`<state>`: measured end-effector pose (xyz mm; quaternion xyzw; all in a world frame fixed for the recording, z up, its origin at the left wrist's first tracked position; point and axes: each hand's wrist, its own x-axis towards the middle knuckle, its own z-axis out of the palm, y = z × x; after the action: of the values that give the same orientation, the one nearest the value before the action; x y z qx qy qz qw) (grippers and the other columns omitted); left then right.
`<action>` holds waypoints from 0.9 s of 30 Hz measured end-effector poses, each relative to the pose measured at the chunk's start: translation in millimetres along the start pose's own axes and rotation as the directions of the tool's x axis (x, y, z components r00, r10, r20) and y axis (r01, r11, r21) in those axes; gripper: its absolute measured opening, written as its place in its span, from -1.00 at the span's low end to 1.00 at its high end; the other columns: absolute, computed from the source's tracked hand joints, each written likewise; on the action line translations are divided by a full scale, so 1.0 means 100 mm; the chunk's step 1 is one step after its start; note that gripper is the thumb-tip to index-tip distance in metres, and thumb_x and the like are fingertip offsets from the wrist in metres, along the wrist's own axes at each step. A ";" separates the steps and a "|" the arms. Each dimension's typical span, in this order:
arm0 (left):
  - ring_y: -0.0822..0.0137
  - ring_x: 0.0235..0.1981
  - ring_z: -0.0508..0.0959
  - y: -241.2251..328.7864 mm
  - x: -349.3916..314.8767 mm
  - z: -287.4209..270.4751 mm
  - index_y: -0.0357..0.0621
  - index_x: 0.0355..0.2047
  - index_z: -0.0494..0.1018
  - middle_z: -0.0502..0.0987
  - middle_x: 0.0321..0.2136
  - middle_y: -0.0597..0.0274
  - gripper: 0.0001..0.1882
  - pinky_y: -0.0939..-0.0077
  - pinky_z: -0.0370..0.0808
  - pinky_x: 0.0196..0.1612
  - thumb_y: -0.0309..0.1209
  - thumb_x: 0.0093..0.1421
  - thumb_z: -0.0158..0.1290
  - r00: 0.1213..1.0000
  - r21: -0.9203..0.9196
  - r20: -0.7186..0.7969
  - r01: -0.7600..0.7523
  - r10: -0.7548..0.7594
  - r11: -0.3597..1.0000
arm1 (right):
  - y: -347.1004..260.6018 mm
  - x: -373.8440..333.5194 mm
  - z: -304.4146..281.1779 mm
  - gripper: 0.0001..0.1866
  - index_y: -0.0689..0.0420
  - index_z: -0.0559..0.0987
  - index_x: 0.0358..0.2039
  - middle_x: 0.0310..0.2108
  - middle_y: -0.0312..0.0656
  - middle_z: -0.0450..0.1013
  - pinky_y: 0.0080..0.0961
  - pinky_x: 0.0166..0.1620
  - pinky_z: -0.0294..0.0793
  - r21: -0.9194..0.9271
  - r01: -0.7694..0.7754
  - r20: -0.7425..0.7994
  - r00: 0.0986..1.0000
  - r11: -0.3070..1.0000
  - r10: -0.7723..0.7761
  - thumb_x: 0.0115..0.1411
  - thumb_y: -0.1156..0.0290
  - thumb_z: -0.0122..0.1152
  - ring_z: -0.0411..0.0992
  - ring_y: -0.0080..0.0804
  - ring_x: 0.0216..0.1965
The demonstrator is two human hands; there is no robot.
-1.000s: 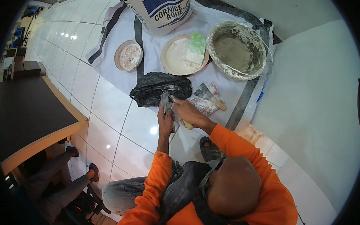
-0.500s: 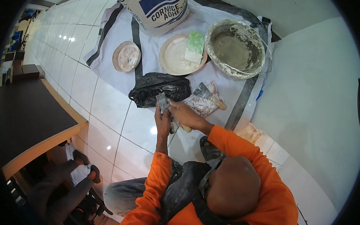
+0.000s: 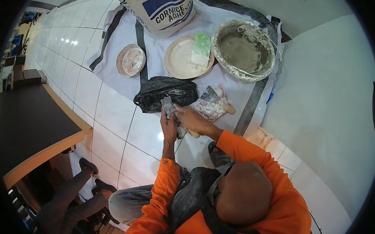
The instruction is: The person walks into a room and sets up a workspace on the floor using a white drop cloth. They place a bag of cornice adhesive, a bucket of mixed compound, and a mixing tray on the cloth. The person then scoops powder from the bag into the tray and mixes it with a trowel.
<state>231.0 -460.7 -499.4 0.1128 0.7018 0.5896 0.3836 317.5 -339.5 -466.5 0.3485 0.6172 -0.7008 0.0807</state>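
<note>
My left hand (image 3: 169, 128) is closed around a putty knife, whose grey, smeared blade (image 3: 167, 105) points away from me. Close against it on the right, my right hand (image 3: 192, 120) grips a tool with a pale handle (image 3: 194, 134); the working end is hidden by the fingers. Just beyond both hands lies a crumpled black plastic bag (image 3: 166, 92). To their right, a wider scraper (image 3: 211, 94) with a wooden handle rests on a powder-dusted plastic packet (image 3: 210, 109).
A large bucket (image 3: 225, 68) caked with grey paste stands at the right. Beside it, a shallow bowl (image 3: 173, 68) of white powder holds a green-and-white block (image 3: 201, 46). A smaller bowl (image 3: 131, 61), a powder sack (image 3: 168, 29), a dark table (image 3: 35, 126) and another person's legs (image 3: 66, 199) surround the area.
Both hands stay almost in place, close together with their tools. At the lower left, the other person's legs and feet have shifted. The whole view has moved slightly.
</note>
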 end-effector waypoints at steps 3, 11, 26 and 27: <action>0.57 -0.40 0.45 -0.08 0.01 -0.07 -0.12 0.29 0.21 0.49 -0.22 0.29 -0.50 0.64 0.45 -0.42 -0.54 0.33 -0.17 1.000 -0.050 0.005 0.016 -0.016 0.999 | -0.23 -0.09 -0.09 -0.42 0.08 0.22 0.39 -0.26 0.08 0.57 -0.27 -0.23 0.55 -0.019 -0.062 0.063 0.996 0.998 0.063 0.39 0.22 -0.10 0.56 -0.16 -0.35; 0.55 -0.41 0.46 -0.03 0.01 0.00 -0.14 0.24 0.27 0.52 -0.24 0.32 -0.52 0.58 0.48 -0.41 -0.56 0.29 -0.15 0.995 -0.108 0.019 0.103 -0.102 0.989 | -0.04 0.05 -0.22 -0.44 0.02 0.28 0.37 -0.55 -0.14 0.46 -0.45 -0.53 0.44 0.039 -0.012 -0.008 1.000 0.999 0.012 0.38 0.23 -0.04 0.38 -0.47 -0.66; 0.46 -0.33 0.51 0.12 0.06 0.04 -0.16 0.19 0.29 0.51 -0.22 0.26 -0.51 0.58 0.50 -0.31 -0.58 0.22 -0.12 0.989 -0.145 -0.014 0.143 -0.147 0.979 | -0.13 -0.23 -0.09 -0.43 0.13 0.33 0.31 -0.12 0.30 0.51 0.01 0.03 0.46 -0.383 0.093 -0.038 0.992 0.919 -0.116 0.31 0.24 -0.06 0.49 0.29 -0.10; 0.47 -0.36 0.50 0.11 0.04 0.07 -0.15 0.17 0.30 0.51 -0.24 0.26 -0.52 0.59 0.49 -0.35 -0.59 0.21 -0.12 0.990 -0.156 -0.030 0.131 -0.137 0.979 | -0.11 -0.22 -0.09 -0.43 0.14 0.33 0.31 -0.13 0.30 0.52 0.01 0.03 0.46 -0.380 0.100 -0.061 0.989 0.919 -0.133 0.30 0.24 -0.06 0.49 0.29 -0.10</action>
<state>229.3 -450.2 -491.5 0.0236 0.6680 0.6168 0.4157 331.9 -335.4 -444.6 0.3189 0.7626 -0.5575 0.0773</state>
